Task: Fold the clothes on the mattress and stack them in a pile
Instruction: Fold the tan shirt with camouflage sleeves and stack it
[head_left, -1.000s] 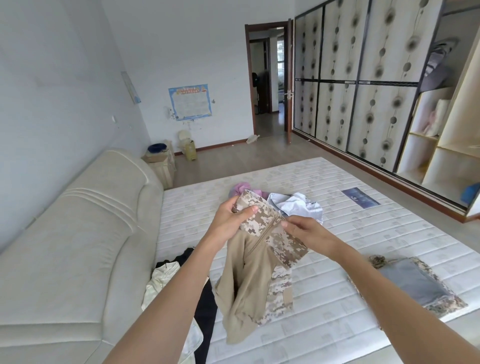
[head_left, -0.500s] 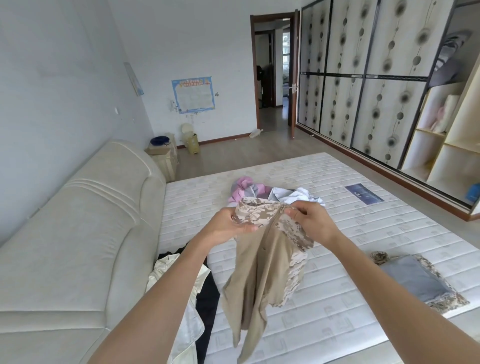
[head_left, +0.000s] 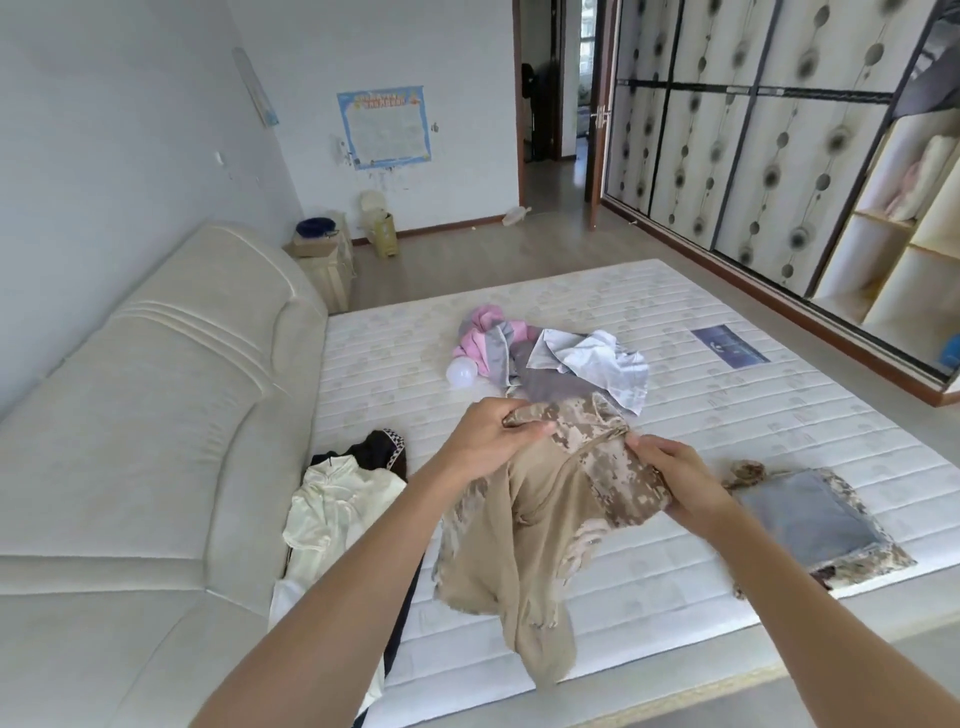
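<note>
Camouflage garment (head_left: 540, 514) hanging lengthwise downward, both hands gripping top

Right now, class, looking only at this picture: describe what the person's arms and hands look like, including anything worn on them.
Both forearms are bare as far as the picture shows, with no sleeve in view. The left hand and the right hand wear no gloves. No watch, bracelet or ring shows on either.

From my feed, the cream sofa (head_left: 156, 395) sits along the pale left wall (head_left: 104, 130). Beyond it, a poster (head_left: 384, 127) hangs beside an open doorway (head_left: 556, 98). Opposite the sofa, patterned wardrobe doors (head_left: 727, 156) line wooden flooring (head_left: 493, 254).
</note>
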